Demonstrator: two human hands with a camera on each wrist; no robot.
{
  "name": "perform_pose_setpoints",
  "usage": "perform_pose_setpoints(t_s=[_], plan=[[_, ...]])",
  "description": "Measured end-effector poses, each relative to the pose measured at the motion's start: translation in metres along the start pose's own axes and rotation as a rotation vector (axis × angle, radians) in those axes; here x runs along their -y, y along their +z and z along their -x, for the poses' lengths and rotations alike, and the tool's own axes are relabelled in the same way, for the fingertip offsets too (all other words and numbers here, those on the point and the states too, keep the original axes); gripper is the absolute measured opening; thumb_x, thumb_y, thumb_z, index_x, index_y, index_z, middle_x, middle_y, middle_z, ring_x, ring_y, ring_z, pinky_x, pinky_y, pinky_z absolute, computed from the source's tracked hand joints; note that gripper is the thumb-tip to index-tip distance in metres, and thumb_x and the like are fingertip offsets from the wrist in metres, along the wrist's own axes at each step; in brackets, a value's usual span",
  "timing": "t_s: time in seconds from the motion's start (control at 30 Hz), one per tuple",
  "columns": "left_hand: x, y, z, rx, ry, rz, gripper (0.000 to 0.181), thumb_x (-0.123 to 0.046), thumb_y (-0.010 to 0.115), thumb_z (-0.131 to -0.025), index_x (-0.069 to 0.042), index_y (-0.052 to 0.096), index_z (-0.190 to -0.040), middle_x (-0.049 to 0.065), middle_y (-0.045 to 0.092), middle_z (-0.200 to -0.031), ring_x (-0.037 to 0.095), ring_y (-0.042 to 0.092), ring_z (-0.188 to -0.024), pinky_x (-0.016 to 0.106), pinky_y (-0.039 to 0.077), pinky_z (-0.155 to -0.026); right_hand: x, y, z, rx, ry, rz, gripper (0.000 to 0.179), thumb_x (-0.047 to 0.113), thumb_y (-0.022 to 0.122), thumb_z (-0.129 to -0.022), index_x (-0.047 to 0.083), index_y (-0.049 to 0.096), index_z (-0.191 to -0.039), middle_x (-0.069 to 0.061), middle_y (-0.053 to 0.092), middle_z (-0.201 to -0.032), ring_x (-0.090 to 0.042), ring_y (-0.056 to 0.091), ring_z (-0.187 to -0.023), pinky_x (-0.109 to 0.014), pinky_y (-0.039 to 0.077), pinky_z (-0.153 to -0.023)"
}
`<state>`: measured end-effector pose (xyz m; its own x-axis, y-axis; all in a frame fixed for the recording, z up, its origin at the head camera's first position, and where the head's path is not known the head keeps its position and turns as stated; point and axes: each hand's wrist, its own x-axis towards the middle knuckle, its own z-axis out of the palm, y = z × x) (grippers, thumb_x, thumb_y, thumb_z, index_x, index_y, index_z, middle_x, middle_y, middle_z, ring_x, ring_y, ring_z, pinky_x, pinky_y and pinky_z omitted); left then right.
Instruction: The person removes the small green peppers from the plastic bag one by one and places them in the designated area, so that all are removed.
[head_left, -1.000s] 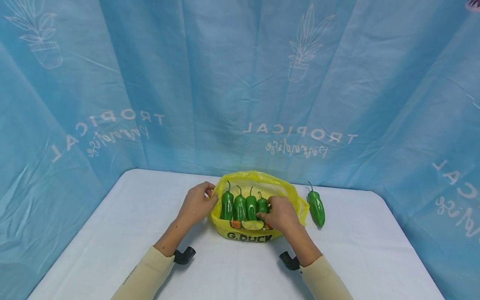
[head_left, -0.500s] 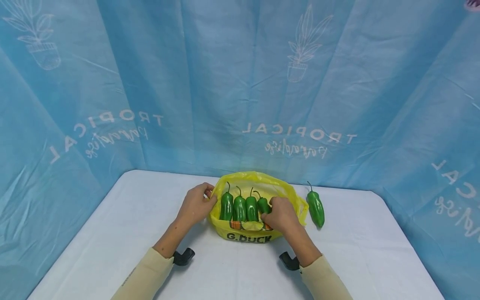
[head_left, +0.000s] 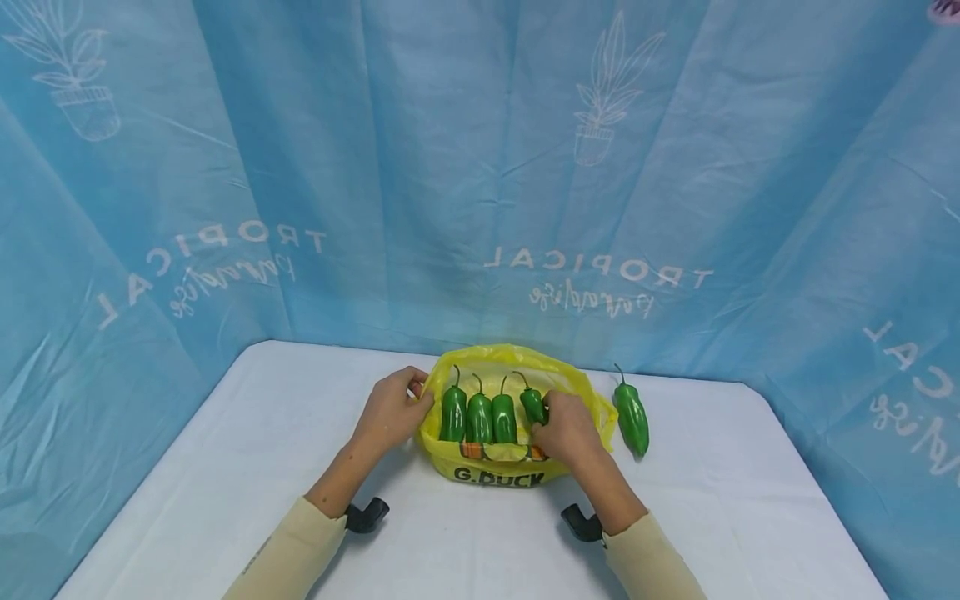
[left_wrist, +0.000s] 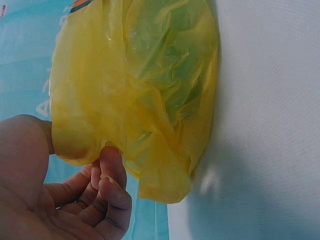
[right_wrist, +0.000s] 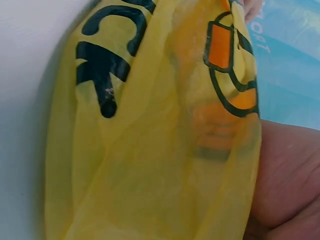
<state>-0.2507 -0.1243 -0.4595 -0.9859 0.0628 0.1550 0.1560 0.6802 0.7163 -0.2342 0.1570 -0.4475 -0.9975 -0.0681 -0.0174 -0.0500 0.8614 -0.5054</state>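
A yellow plastic bag (head_left: 517, 357) with "G.DUCK" print lies wide at its mouth in the head view. Three green chili peppers stand side by side in it, among them a left one (head_left: 453, 413), stems up. My right hand (head_left: 568, 427) reaches into the bag and grips another green pepper (head_left: 532, 405), tilted, its lower end hidden by the fingers. At the bag's left rim, my left hand (head_left: 393, 408) pinches the plastic; in the left wrist view the thumb goes behind the yellow film (left_wrist: 95, 100). The right wrist view shows mostly the bag's printed side (right_wrist: 150, 140).
One more green pepper (head_left: 632, 418) lies on the white table (head_left: 465, 542), right of the bag. A blue printed curtain (head_left: 450, 183) hangs behind the table and along both sides.
The pepper in my right hand has moved a little to the right, away from the others, and tilted with its stem leftward. My left hand stays at the bag's rim.
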Motion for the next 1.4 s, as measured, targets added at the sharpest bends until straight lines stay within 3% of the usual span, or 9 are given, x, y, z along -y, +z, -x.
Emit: perform_pose_setpoints(t_s=[0.3,0.53,0.73,1.4], plan=[[-0.001,-0.001,0.001,0.002,-0.001,0.001,0.029,-0.017,0.068,-0.100,-0.001,0.069,-0.124,0.007,0.066,-0.098,0.015,0.056,-0.064,0.031,0.050,-0.058,0.004,-0.014,0.005,-0.067,-0.040,-0.080,0.048,0.012,0.077,-0.094,-0.006,0.063,-0.137,-0.020,0.071,-0.117,-0.028,0.069,-0.091,-0.039,0.058,-0.069],[-0.001,-0.001,0.002,0.001,0.004,0.012,0.028,-0.017,0.068,-0.100,-0.002,0.069,-0.123,0.007,0.065,-0.098,0.015,0.055,-0.062,0.032,0.049,-0.056,0.006,-0.027,0.007,-0.171,-0.074,-0.138,0.049,0.012,0.077,-0.094,-0.004,0.063,-0.138,-0.019,0.072,-0.117,-0.030,0.073,-0.092,-0.040,0.061,-0.071],[0.000,-0.001,0.000,0.005,0.001,-0.007,0.030,-0.018,0.068,-0.100,-0.001,0.069,-0.124,0.008,0.066,-0.099,0.015,0.056,-0.064,0.032,0.050,-0.058,0.005,-0.038,0.010,-0.209,-0.094,-0.188,0.050,0.012,0.074,-0.096,-0.003,0.061,-0.141,-0.019,0.072,-0.121,-0.030,0.073,-0.092,-0.041,0.062,-0.071],[0.001,0.000,-0.001,0.011,-0.010,-0.014,0.030,-0.019,0.068,-0.100,-0.002,0.069,-0.124,0.007,0.067,-0.100,0.016,0.057,-0.068,0.031,0.051,-0.060,-0.007,-0.063,0.018,-0.222,-0.055,-0.190,0.048,0.013,0.072,-0.097,-0.002,0.061,-0.141,-0.022,0.071,-0.123,-0.035,0.074,-0.100,-0.045,0.064,-0.076]])
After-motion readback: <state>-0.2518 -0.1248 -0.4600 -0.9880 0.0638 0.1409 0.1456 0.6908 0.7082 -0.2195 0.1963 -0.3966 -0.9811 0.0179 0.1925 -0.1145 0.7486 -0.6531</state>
